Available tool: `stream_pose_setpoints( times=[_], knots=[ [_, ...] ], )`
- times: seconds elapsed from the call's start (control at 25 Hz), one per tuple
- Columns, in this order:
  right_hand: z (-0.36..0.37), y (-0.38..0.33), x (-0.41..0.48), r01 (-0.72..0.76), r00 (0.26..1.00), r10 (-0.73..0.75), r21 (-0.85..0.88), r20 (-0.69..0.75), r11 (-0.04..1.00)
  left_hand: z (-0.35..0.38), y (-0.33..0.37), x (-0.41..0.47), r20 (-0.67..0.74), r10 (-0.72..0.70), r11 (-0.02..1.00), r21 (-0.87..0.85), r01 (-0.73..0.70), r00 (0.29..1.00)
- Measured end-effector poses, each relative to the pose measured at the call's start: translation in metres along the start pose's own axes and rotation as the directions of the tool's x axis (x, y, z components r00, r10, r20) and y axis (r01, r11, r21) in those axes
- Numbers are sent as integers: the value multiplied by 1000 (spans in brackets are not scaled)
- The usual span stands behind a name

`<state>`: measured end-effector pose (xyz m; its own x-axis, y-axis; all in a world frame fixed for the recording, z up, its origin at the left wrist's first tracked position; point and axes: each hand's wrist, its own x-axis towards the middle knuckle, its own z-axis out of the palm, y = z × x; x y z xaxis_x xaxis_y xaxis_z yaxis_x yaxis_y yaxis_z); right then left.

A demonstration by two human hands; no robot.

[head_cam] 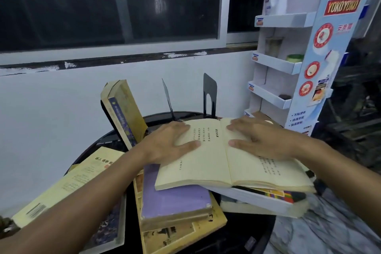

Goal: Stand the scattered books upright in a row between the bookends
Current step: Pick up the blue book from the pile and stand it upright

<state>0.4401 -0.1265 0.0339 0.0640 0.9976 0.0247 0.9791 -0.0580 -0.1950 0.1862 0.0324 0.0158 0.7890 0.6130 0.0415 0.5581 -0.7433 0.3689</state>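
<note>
An open book [216,163] with yellowed pages lies spread on top of a pile on the round black table [237,239]. My left hand [169,142] rests flat on its left page and my right hand [259,140] presses flat on its right page. Under it lie a purple-covered book [175,200] and a thick white book with a colourful cover [263,198]. One worn book [123,111] leans upright at the back left against a black bookend. Two more black bookends [209,97] [168,99] stand at the back of the table.
A yellow book [68,183] lies flat at the left on another book [107,227]. A cardboard display rack [288,64] with small shelves stands to the right, close to the table. A white wall and dark window are behind. Marble-patterned floor shows at lower right.
</note>
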Motion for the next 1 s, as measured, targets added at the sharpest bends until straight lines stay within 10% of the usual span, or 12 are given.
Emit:
stream_pose_setpoints(
  times=[1.0],
  knots=[
    [-11, 38, -33, -85, 993, 80, 51, 87, 995, -41, 9, -26, 5, -159, 937, -313, 153, 987]
  ],
)
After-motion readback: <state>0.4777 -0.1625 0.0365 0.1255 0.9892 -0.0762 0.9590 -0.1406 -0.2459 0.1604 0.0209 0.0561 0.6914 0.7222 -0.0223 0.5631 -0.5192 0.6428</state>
